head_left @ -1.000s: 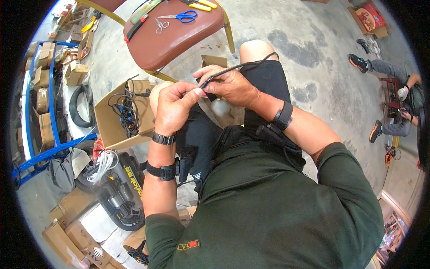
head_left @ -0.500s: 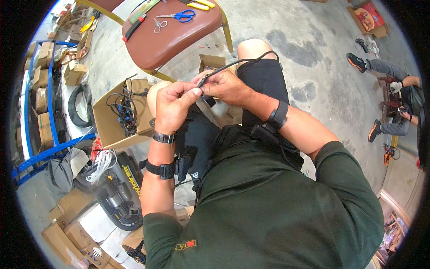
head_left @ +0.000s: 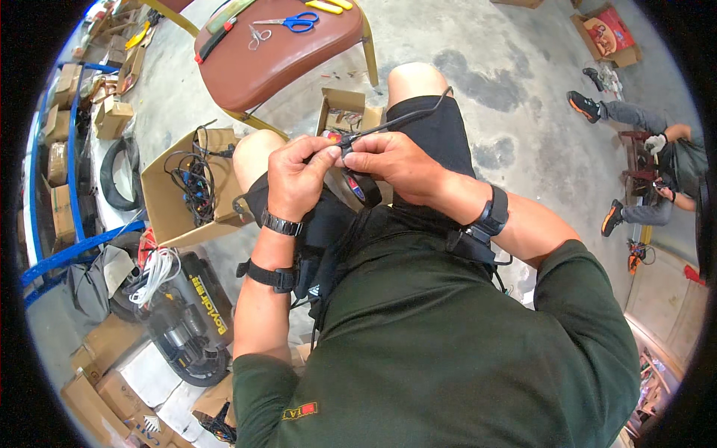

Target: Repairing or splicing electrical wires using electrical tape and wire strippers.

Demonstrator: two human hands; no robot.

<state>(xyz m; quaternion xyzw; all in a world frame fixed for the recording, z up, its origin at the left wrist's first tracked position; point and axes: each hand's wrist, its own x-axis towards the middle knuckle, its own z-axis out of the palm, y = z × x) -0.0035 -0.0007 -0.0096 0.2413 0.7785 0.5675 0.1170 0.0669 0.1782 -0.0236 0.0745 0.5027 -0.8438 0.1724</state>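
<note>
Above my lap a black cable [head_left: 407, 117] runs from between my fingers toward the right, over my right knee. My left hand [head_left: 296, 175] is closed, thumb and fingertips pinching the cable's end. My right hand [head_left: 403, 166] is closed close beside it, its thumb and finger on a strip of black electrical tape at the cable. The tape roll [head_left: 369, 192], with a blue and red core, hangs just under the right fingers. The fingertips hide exactly how the tape lies around the cable.
A brown chair [head_left: 280, 56] ahead carries blue-handled scissors [head_left: 299, 23], small snips and a red-black cutter. An open carton of cables [head_left: 198, 187] stands left, a smaller carton [head_left: 342, 101] beyond my hands. A black machine [head_left: 187, 321] lies lower left. Another person sits far right.
The tape roll now shows clearly, hanging under my right hand, where there was a pale blur. My right wrist has turned and dropped slightly. Both hands stay at the cable.
</note>
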